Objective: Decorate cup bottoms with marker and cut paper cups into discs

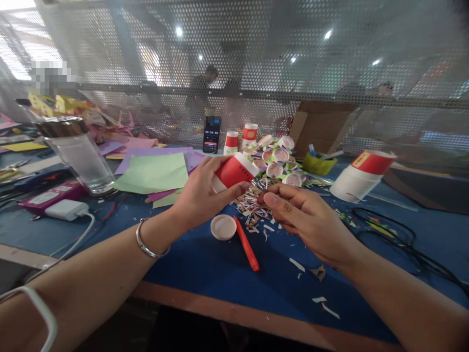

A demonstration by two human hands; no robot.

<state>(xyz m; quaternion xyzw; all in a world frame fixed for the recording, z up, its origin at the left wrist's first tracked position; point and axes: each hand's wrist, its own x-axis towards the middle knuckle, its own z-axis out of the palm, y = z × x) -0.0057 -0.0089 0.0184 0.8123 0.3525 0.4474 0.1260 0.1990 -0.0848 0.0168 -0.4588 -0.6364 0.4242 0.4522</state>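
My left hand (200, 193) is wrapped round a red and white paper cup (234, 171), held tilted above the blue table (205, 264). My right hand (308, 220) is just right of the cup, its fingers curled and pinched together over a heap of paper shreds (256, 208); what they hold is too small to make out. Below the cup lie a round white lid (223, 227) and a red pen-like tool (246, 243).
A stack of red and white cups (361, 173) lies on its side at the right. More cups and round decorated lids (276, 156) sit behind. Coloured paper sheets (154, 173), a glass jar (78, 151), a phone timer (211, 134), cables (395, 234) and a cardboard box (322, 124) surround them.
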